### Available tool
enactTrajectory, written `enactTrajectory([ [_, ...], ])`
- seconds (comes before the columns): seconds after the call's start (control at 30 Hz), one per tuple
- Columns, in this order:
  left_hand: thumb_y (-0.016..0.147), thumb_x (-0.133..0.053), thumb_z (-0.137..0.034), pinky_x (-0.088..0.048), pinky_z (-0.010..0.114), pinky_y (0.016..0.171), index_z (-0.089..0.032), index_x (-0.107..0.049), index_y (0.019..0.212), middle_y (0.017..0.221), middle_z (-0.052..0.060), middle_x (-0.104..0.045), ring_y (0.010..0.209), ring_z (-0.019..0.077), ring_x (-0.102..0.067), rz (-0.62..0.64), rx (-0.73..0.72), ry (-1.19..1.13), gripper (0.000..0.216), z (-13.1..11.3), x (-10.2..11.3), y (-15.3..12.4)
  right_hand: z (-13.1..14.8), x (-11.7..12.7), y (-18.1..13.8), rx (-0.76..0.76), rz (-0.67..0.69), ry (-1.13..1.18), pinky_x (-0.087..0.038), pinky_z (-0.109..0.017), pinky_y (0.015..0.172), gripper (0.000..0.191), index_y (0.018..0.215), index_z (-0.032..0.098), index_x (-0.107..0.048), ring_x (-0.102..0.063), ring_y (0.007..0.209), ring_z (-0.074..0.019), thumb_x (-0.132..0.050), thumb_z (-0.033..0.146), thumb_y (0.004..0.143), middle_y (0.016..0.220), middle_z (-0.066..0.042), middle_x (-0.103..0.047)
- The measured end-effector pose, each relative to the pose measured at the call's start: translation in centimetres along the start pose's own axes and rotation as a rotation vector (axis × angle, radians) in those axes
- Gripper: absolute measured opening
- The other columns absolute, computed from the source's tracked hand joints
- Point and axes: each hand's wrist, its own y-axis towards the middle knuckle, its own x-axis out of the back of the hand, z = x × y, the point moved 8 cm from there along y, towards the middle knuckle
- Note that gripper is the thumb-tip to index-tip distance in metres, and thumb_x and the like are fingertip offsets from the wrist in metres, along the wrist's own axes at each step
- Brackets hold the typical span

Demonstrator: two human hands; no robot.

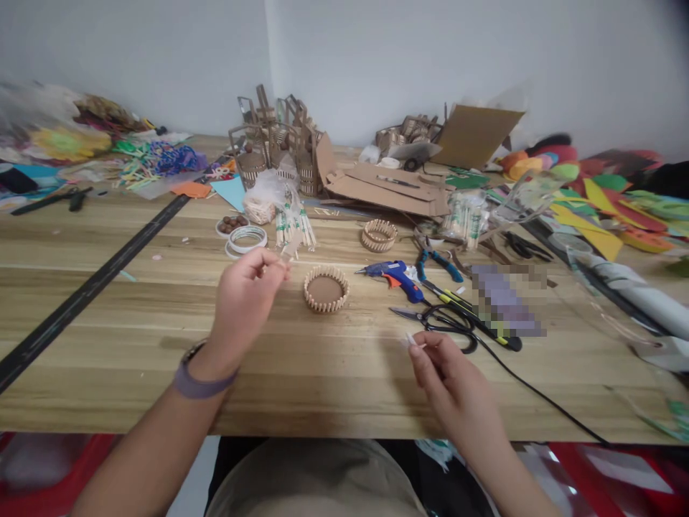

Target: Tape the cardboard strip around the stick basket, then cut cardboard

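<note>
Wooden pegs [326,307] ringed a brown disc [325,289] on the bench [301,388], seemingly all the way round; the left hand [250,283] pinched a pale strip [292,248], the right hand [452,370] a white piece [410,339], both unattached.

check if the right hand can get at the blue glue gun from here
Probably yes: only the scissors seem to lie between the right hand and the blue glue gun, low enough to reach over. It holds a small white piece, though, which might hamper a grip.
</note>
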Motion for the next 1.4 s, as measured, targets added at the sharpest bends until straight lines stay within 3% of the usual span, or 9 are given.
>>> enactTrajectory([
  [0.2, 0.092, -0.047, -0.036, -0.044, 0.023, 0.061, -0.017, -0.061, 0.085, 0.068, -0.002, -0.061, 0.065, 0.0121, -0.058, 0.532, 0.017, -0.249, 0.024, -0.7, -5.1, -1.6, 0.7, -1.5, -0.1, -0.017, 0.115, 0.365, -0.034, -0.023, 0.048, 0.028, 0.098, 0.024, -0.05, -0.041, 0.049, -0.0124, -0.047, 0.051, 0.094, 0.055, 0.008, -0.039],
  [0.33, 0.095, -0.045, -0.037, -0.037, 0.019, 0.048, -0.016, -0.057, 0.091, 0.081, 0.001, -0.067, 0.051, 0.0064, -0.057, 0.806, 0.099, -0.39, 0.025, -1.2, -8.5, -4.2, 1.6, -2.3, 0.1, -0.04, 0.137, 0.557, -0.025, -0.022, 0.044, 0.032, 0.106, 0.024, -0.052, -0.032, 0.047, -0.0098, -0.058, 0.051, 0.089, 0.055, 0.01, -0.035],
  [0.47, 0.096, -0.044, -0.032, -0.043, 0.017, 0.046, -0.017, -0.048, 0.091, 0.102, 0.007, -0.07, 0.057, 0.0083, -0.066, 0.945, 0.314, -0.552, 0.016, -0.6, -10.4, -5.7, 1.8, -2.2, 0.2, -0.042, 0.135, 0.606, -0.027, -0.022, 0.044, 0.076, 0.146, 0.027, -0.029, -0.032, 0.045, -0.01, -0.068, 0.042, 0.084, 0.055, 0.012, -0.035],
  [0.57, 0.096, -0.046, -0.029, -0.052, 0.019, 0.054, -0.017, -0.046, 0.089, 0.093, 0.006, -0.071, 0.069, 0.0128, -0.072, 0.962, 0.424, -0.631, 0.014, -0.2, -11.1, -6.2, 1.8, -2.1, 0.1, -0.029, 0.121, 0.62, -0.03, -0.023, 0.044, 0.081, 0.15, 0.028, -0.025, -0.036, 0.046, -0.0111, -0.068, 0.041, 0.084, 0.057, 0.01, -0.04],
  [0.73, 0.097, -0.047, -0.027, -0.054, 0.019, 0.059, -0.017, -0.046, 0.085, 0.085, 0.004, -0.07, 0.071, 0.0129, -0.073, 0.93, 0.47, -0.655, 0.016, 0.1, -11.3, -6.1, 1.7, -2.4, 0.0, 0.035, 0.161, 0.657, -0.039, -0.026, 0.051, 0.051, 0.144, 0.023, -0.034, -0.052, 0.055, -0.0148, -0.042, 0.044, 0.098, 0.06, 0.005, -0.052],
  [0.83, 0.097, -0.049, -0.029, -0.056, 0.021, 0.062, -0.017, -0.047, 0.086, 0.085, 0.003, -0.071, 0.071, 0.0132, -0.073, 0.929, 0.441, -0.633, 0.016, 0.1, -11.1, -5.9, 1.4, -2.8, 0.2, 0.017, 0.203, 0.606, -0.04, -0.026, 0.052, 0.045, 0.14, 0.021, -0.037, -0.052, 0.053, -0.0139, -0.041, 0.041, 0.1, 0.057, 0.006, -0.052],
  [1.1, 0.095, -0.047, -0.039, -0.058, 0.028, 0.067, -0.019, -0.052, 0.089, 0.085, 0.002, -0.067, 0.076, 0.016, -0.07, 0.97, 0.127, -0.418, 0.022, -1.3, -10.2, -6.1, 3.3, -2.4, 0.8, 0.081, 0.27, 0.345, -0.042, -0.023, 0.054, 0.015, 0.099, 0.021, -0.055, -0.054, 0.056, -0.0123, -0.05, 0.032, 0.09, 0.063, 0.004, -0.058],
  [1.27, 0.098, -0.04, -0.037, -0.046, 0.024, 0.061, -0.021, -0.058, 0.105, 0.081, 0.0, -0.065, 0.068, 0.013, -0.061, 0.846, -0.151, -0.104, 0.025, -2.1, -9.4, -5.0, 2.0, -0.3, 1.8, 0.192, 0.108, -0.058, -0.042, -0.025, 0.055, 0.014, 0.092, 0.022, -0.06, -0.056, 0.059, -0.0145, -0.048, 0.029, 0.092, 0.072, -0.001, -0.065],
  [1.4, 0.098, -0.039, -0.035, -0.037, 0.025, 0.059, -0.02, -0.057, 0.087, 0.072, -0.002, -0.061, 0.065, 0.0132, -0.056, 0.815, -0.245, 0.085, 0.026, -2.3, -9.4, -4.7, -0.4, 2.5, 5.4, 0.355, -0.074, -0.489, -0.042, -0.033, 0.075, 0.026, 0.095, 0.018, -0.065, -0.061, 0.077, -0.0216, -0.041, 0.026, 0.097, 0.084, -0.009, -0.07],
])
